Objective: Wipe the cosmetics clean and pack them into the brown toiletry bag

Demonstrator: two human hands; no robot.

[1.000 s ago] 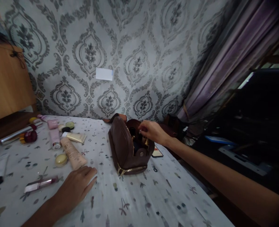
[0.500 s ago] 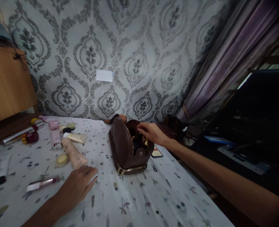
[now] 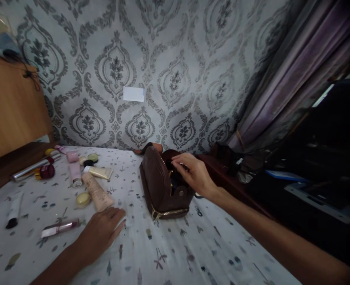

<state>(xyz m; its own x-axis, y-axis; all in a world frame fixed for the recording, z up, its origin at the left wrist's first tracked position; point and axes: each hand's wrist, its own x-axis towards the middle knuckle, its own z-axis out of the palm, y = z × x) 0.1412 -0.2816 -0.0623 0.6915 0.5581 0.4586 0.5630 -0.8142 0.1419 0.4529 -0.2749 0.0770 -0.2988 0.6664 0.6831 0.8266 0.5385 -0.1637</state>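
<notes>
right hand (image 3: 197, 174) curled over the open brown bag (image 3: 156, 180)
it stands on the patterned cloth (image 3: 145, 253); i can't tell whether that hand pinches anything. the left hand (image 3: 100, 228) lies loose and unladen just beside the beige tube (image 3: 97, 191).

Gotta be somebody's home, though which room is hard to say. Fancy grey patterned wallpaper (image 3: 175, 81), purplish curtain (image 3: 293, 67) bunched up on the right, wooden furniture (image 3: 14, 105) on the left, plus a white cloth (image 3: 151, 263) with little plant prints and someone's makeup (image 3: 96, 190) scattered on it.
</notes>
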